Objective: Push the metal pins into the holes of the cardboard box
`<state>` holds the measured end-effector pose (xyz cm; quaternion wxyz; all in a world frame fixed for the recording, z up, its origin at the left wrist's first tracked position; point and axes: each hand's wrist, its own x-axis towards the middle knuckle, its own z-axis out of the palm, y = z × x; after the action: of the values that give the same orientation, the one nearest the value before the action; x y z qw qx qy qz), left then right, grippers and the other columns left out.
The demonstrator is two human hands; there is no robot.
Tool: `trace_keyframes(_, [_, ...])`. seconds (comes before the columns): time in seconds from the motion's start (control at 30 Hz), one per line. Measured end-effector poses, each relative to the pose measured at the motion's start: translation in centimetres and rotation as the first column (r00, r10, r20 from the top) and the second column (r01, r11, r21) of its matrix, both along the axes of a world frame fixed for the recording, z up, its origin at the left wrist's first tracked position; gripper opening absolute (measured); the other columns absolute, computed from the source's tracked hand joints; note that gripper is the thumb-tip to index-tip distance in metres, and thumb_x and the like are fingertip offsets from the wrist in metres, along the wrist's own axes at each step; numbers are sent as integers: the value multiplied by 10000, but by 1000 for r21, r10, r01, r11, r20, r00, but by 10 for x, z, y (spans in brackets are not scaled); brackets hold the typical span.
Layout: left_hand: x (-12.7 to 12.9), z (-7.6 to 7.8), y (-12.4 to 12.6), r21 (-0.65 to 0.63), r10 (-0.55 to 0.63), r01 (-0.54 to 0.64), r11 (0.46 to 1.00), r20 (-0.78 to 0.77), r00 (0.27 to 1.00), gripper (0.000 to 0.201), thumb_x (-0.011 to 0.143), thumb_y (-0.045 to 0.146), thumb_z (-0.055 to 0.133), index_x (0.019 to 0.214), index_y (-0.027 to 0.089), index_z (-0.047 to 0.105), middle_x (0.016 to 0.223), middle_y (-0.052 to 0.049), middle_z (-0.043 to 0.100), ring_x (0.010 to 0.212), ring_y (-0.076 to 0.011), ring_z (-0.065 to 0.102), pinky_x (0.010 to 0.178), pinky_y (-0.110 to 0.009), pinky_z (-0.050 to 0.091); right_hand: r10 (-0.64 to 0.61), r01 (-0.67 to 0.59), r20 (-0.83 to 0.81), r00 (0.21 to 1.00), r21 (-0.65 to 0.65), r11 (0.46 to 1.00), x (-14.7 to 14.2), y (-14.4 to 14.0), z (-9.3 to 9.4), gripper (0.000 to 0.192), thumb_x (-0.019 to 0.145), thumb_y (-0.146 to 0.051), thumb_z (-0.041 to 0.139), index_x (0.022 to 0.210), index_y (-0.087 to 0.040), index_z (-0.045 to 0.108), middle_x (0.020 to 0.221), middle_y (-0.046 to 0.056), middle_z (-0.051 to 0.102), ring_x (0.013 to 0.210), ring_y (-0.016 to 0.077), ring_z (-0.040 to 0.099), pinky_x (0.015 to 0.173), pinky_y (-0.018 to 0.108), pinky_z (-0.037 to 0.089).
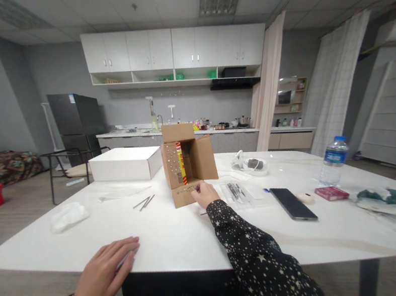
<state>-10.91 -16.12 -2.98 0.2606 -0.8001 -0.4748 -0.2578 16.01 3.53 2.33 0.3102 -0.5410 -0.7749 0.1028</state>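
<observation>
An open cardboard box (pixel 201 156) lies tilted on the white table (pixel 173 245), its flaps spread. Small shiny dots are scattered over its left side and lower flap, and a red and yellow strip (pixel 181 163) runs beside its opening. At the lower flap is my right hand (pixel 205 195), its fingers pinched together; whatever is between the fingertips is too small to make out. My left hand (pixel 107 269) rests at the near table edge, fingers stretched out flat. Several thin grey rods (pixel 144 202) lie left of the box, near a crumpled white tissue (pixel 68 217).
Behind the rods stands a white box (pixel 124 163). Right of my right hand are clear bags with slim tools (pixel 236 193), a black phone (pixel 292 204), a pink-red pack (pixel 331 193), a water bottle (pixel 334 162) and green packets (pixel 386 199). A white corded device (pixel 251 164) sits farther back.
</observation>
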Motion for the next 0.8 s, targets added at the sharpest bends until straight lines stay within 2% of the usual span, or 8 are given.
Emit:
trace_keyframes(0.1, [1, 1, 0, 1, -2, 2, 1000, -7, 1000, 288, 873, 309, 476, 1102, 220, 625, 1114, -44, 677, 1004, -182, 632, 811, -274, 517, 31, -29, -53, 998, 45, 999, -1, -1, 0, 202, 822, -234, 499, 974, -172, 617, 939, 61, 669, 890, 165, 588, 766, 239, 395])
trace_keyframes(0.2, [1, 2, -1, 3, -9, 9, 1000, -4, 1000, 285, 871, 304, 482, 1104, 221, 624, 1111, -37, 678, 1004, -174, 631, 809, -265, 515, 85, -77, -93, 992, 82, 994, -3, -1, -1, 182, 851, -246, 480, 946, -186, 623, 933, 47, 671, 874, 153, 586, 766, 234, 392])
trace_keyframes(0.43, [1, 0, 0, -5, -11, 11, 1000, 7, 1000, 289, 874, 321, 476, 1108, 232, 621, 1115, -37, 676, 1007, -175, 635, 800, -264, 516, 122, -90, -222, 967, 150, 985, -6, 5, -7, 197, 847, -253, 470, 959, -185, 617, 757, 10, 648, 723, 133, 569, 674, 221, 394])
trace_keyframes(0.8, [2, 1, -1, -8, -3, 2, 1000, -13, 1000, 285, 878, 316, 474, 1105, 226, 620, 1129, -39, 670, 1005, -175, 631, 799, -269, 518, 188, -140, -356, 916, 155, 978, -10, 7, -10, 196, 830, -208, 475, 959, -182, 620, 859, 22, 686, 791, 133, 612, 746, 220, 451])
